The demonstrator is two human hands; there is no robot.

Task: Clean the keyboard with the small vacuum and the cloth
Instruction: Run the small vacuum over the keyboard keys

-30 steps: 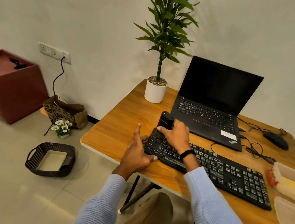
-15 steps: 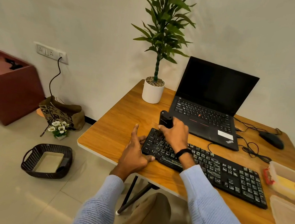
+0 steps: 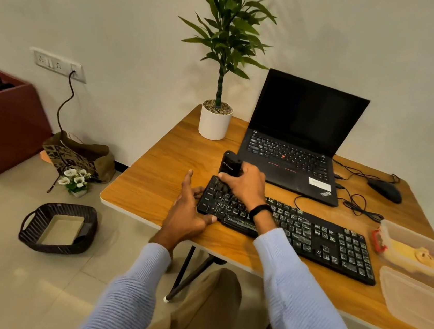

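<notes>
Gripping the small vacuum (image 3: pixel 230 164) w/ our right hand (image 3: pixel 246 184), fingers wrapped round its black body, we hold it upright w/ its lower end on the far-left keys of the keyboard (image 3: pixel 310 237). Our left hand (image 3: pixel 187 215) is spread open against the keyboard's left end, thumb touching its front edge, steadying it on the tabletop (image 3: pixel 155 173).

Progress, as we judge it: early. The vacuum sits at the keyboard's left corner, and pale specks show on keys toward the middle and right end, so most rows are prob. not yet done. Cloth wipe not begun; something yellow lies in the plastic container (image 3: pixel 412 246) just past the keyboard's right end, but we can't tell if it's the cloth.

Vs. 0.5 s ago: little change. Vacuum on the same corner, left hand in the same place, grip the same. Laptop (image 3: pixel 293 146) behind the keyboard unmoved.
</notes>
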